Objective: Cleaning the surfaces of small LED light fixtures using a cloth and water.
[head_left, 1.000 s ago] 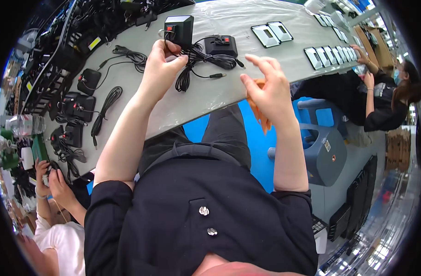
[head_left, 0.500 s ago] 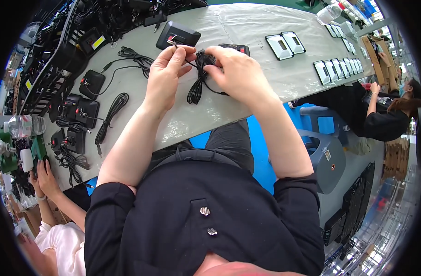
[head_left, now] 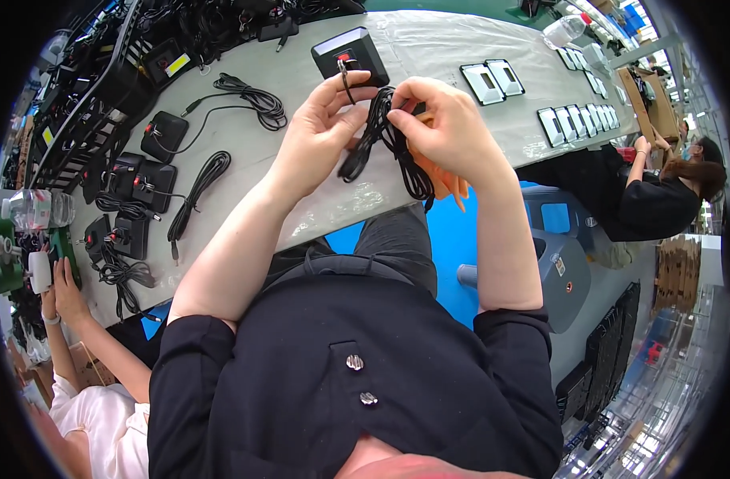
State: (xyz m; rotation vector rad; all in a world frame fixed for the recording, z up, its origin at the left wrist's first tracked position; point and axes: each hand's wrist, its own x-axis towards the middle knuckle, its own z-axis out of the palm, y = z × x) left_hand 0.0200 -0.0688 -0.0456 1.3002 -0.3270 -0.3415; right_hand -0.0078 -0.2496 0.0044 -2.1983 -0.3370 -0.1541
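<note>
A black box-shaped device [head_left: 351, 54] with a red part and a short cable stands on the table beyond my hands. My left hand [head_left: 323, 134] is open, thumb and fingers apart, with its fingertips near the device's cable. My right hand [head_left: 449, 128] pinches a bundled coil of black cable [head_left: 378, 128] between thumb and fingers; its loops hang toward the table's front edge. Behind that hand, partly hidden, an orange, glove-like item [head_left: 446, 177] shows at the edge.
Several black devices [head_left: 153, 182] with coiled cables lie to the left, beside a black rack [head_left: 102, 104]. White-and-black panels [head_left: 493, 82] lie at the right of the table [head_left: 413, 40]. A grey chair [head_left: 560, 271] stands to the right. Co-workers [head_left: 668, 191] are at both sides.
The device has shifted right and turned. My left hand has gone right, its pinch loosened. The cable coil and my right hand have moved slightly right. The orange item has come into view.
</note>
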